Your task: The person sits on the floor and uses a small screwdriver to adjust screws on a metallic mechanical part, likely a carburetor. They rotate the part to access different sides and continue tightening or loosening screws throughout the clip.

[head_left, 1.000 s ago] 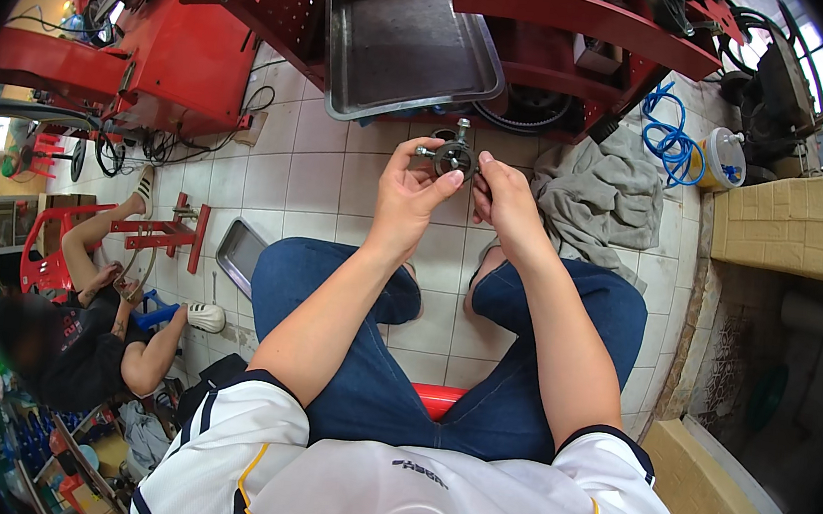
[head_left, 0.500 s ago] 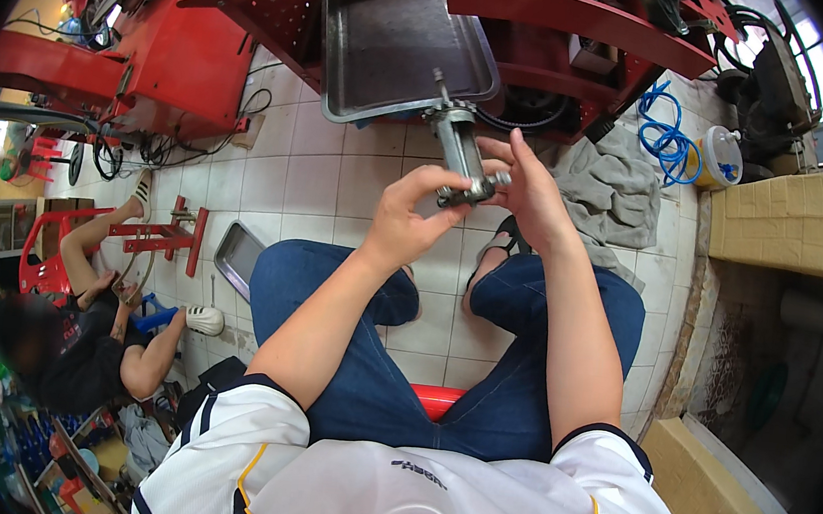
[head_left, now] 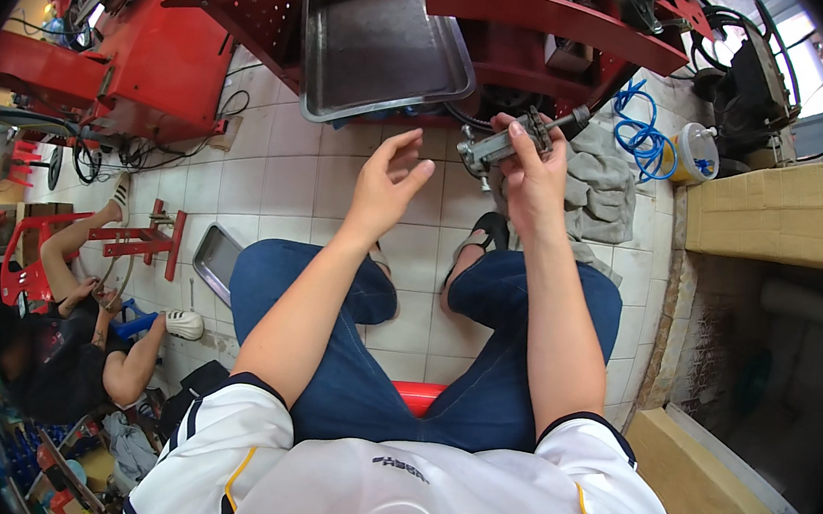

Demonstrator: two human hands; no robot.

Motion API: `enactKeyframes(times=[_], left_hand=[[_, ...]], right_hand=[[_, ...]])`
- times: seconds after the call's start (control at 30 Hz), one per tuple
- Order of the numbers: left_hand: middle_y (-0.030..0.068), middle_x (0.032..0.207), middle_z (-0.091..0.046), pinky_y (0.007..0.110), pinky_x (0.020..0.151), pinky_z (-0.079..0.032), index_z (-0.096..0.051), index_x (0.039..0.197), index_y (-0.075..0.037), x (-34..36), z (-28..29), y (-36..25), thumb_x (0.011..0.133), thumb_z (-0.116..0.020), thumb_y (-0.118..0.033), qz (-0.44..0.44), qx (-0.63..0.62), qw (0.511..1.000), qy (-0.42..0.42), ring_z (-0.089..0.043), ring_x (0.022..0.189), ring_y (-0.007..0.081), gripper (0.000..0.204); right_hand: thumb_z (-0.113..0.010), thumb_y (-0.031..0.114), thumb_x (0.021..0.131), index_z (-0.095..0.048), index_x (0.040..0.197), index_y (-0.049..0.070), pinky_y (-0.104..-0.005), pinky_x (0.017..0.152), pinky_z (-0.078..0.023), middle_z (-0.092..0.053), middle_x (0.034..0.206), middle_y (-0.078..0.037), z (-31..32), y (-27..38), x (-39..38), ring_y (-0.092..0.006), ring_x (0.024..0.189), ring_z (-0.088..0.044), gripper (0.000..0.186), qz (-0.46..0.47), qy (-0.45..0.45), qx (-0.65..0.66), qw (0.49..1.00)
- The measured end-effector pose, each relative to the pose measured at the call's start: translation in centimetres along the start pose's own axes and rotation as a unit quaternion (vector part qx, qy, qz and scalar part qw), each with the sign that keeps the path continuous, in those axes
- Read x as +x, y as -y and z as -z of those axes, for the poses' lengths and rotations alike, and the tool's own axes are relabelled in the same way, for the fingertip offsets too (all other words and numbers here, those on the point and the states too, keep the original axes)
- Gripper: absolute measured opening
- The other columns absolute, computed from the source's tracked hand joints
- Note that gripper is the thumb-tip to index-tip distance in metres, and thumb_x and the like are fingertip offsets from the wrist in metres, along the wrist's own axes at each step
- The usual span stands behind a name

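Note:
In my right hand [head_left: 536, 192] is a grey metal mechanical part [head_left: 491, 151] with a cylindrical body. It lies nearly sideways. A small fitting juts from its left end, and a dark toothed-looking end with a thick stub points up to the right. My thumb presses on the body while the fingers go behind it, partly hidden. To the left, my left hand [head_left: 385, 186] hangs in the air with fingers apart and nothing in it, a short gap away from the part. Both hands are above the tiled floor, beyond my knees.
A large metal tray [head_left: 379, 43] rests at the red tool cart [head_left: 547, 15]. Grey cloth [head_left: 603, 202], a blue hose [head_left: 635, 130] and a white bucket [head_left: 695, 151] lie to the right. A smaller tray [head_left: 218, 259] is on the floor; another person [head_left: 60, 356] sits at left.
My left hand has let go of the metal part and moved left. The right hand now holds the part alone, turned from upright to nearly sideways and shifted right.

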State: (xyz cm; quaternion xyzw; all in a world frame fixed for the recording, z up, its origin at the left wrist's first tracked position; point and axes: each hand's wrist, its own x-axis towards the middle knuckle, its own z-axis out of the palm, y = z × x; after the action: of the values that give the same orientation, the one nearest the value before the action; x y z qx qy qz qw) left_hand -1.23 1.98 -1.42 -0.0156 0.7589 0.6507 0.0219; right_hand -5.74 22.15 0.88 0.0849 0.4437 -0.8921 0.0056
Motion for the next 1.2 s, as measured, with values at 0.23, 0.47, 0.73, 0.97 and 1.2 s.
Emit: enactKeyframes(times=[0.23, 0.47, 0.73, 0.97, 1.2], left_hand=[[0.0152, 0.135, -0.057, 0.040, 0.104, -0.045, -0.047, 0.140, -0.003, -0.2, -1.7, 0.0, 0.104, -0.036, -0.059, 0.180, -0.460, 0.856, 0.152, -0.056, 0.124, 0.0234, 0.067], [0.0097, 0.125, -0.063, 0.040, 0.104, -0.046, -0.057, 0.128, -0.008, 0.6, 0.5, 0.2, 0.107, -0.031, -0.052, 0.181, -0.466, 0.866, -0.016, -0.058, 0.118, 0.0219, 0.055], [0.0123, 0.128, -0.064, 0.034, 0.089, -0.053, -0.051, 0.135, -0.012, 0.9, 1.0, -0.3, 0.100, -0.026, -0.070, 0.157, -0.513, 0.838, 0.098, -0.063, 0.104, 0.0172, 0.072], [0.0108, 0.130, -0.062, 0.041, 0.103, -0.048, -0.051, 0.135, -0.009, -1.7, 0.2, -4.0, 0.095, -0.015, -0.079, 0.192, -0.569, 0.794, 0.097, -0.058, 0.122, 0.0234, 0.088], [0.0086, 0.102, -0.065, 0.042, 0.088, -0.056, -0.051, 0.131, -0.009, 0.2, 1.9, 0.7, 0.100, -0.019, -0.070, 0.153, -0.564, 0.811, 0.032, -0.066, 0.095, 0.0230, 0.075]], right_hand=[[-0.076, 0.011, 0.089, -0.030, 0.133, 0.006, -0.0320, 0.098, -0.049, -0.057, 0.133, -0.018, -2.4, -2.8, -2.5, -0.0173, 0.112, -0.058, 0.064, 0.090, 0.018, -0.105, 0.990], [-0.082, 0.002, 0.077, -0.044, 0.132, 0.003, -0.0382, 0.107, -0.046, -0.058, 0.137, -0.017, -4.8, -2.4, -5.3, -0.0292, 0.131, -0.055, 0.067, 0.164, 0.221, -0.320, 0.906], [-0.075, -0.007, 0.072, -0.057, 0.120, 0.005, -0.0492, 0.110, -0.045, -0.059, 0.136, -0.018, -4.8, -5.2, -7.6, -0.0412, 0.134, -0.050, 0.053, 0.429, 0.261, -0.406, 0.764], [-0.071, -0.006, 0.076, -0.055, 0.131, 0.009, -0.0533, 0.113, -0.038, -0.052, 0.144, -0.020, -4.4, -5.0, -7.3, -0.0417, 0.139, -0.043, 0.060, 0.455, 0.223, -0.541, 0.671], [-0.075, -0.004, 0.074, -0.028, 0.154, 0.005, -0.0486, 0.112, -0.038, -0.029, 0.155, -0.026, -4.8, -3.6, -6.7, -0.0408, 0.139, -0.042, 0.094, 0.174, 0.256, -0.512, 0.801]])
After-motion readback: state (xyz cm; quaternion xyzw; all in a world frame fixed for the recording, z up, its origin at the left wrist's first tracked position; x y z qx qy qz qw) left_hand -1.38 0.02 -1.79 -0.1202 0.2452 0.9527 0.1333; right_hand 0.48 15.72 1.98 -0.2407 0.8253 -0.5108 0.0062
